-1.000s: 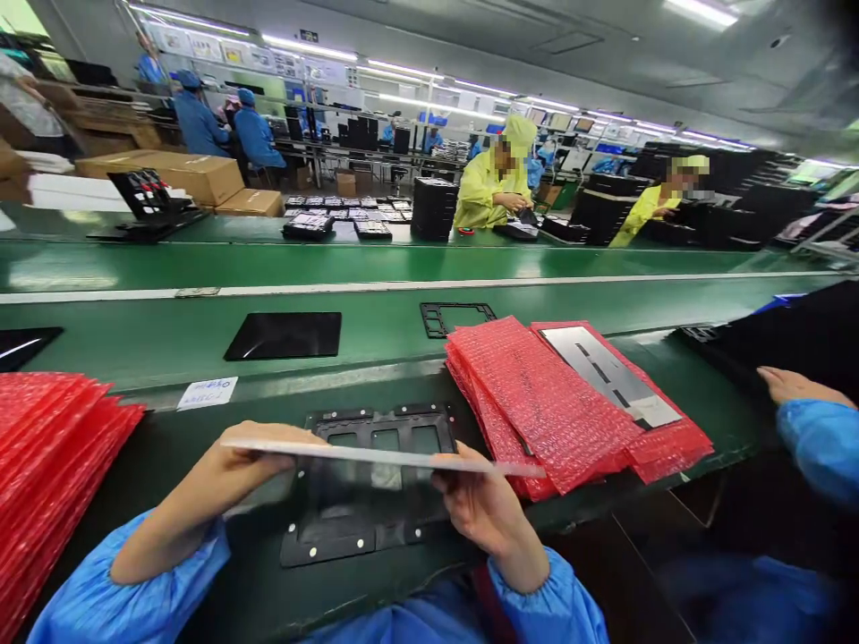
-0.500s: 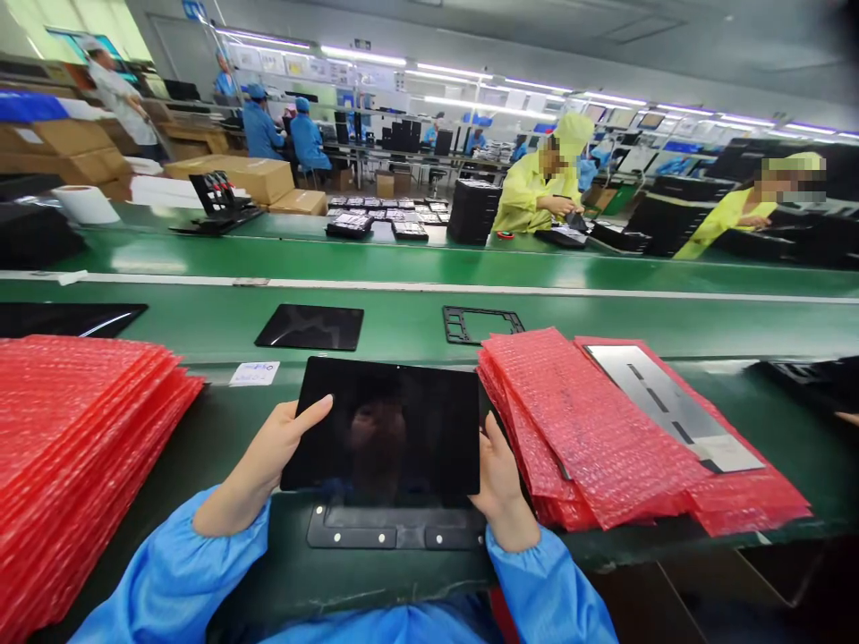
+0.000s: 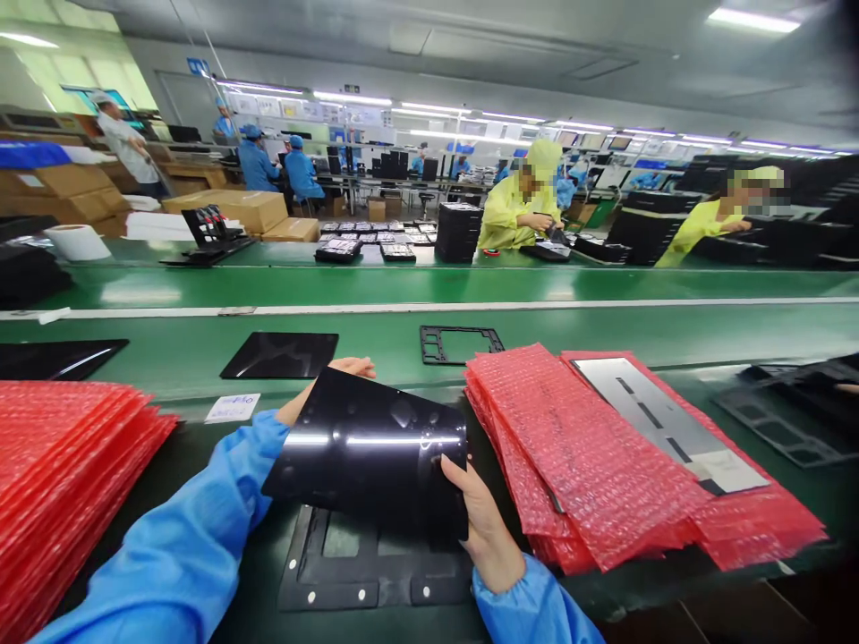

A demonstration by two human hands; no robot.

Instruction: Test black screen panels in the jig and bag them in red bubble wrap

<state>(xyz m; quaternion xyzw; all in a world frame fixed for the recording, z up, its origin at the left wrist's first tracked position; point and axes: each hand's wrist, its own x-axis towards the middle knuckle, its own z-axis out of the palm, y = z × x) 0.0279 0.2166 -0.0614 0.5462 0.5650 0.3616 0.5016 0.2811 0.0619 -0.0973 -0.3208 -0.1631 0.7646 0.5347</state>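
Note:
My right hand (image 3: 487, 514) grips the right edge of a glossy black tablet screen (image 3: 376, 456), thumb on its front. The screen is tilted, and ceiling lights reflect in it. Behind its upper left corner, my left hand (image 3: 335, 376) reaches forward with fingers stretched out, partly hidden by the screen. Under the screen lies a black frame-shaped fixture (image 3: 395, 581) with white round dots. Just beyond my left hand, a second black screen (image 3: 282, 355) rests on the green conveyor belt (image 3: 376, 313).
Red bubble-wrap bags are piled at left (image 3: 60, 483) and right (image 3: 570, 447). A silver-backed panel (image 3: 661, 420) lies on the right pile. A black frame (image 3: 462, 343) and a white label (image 3: 232, 408) lie ahead. Across the belt, a person in yellow (image 3: 520, 206) works.
My left hand has let go of the screen's left edge and moved forward behind it. The screen has tilted in my right hand, uncovering more of the fixture below.

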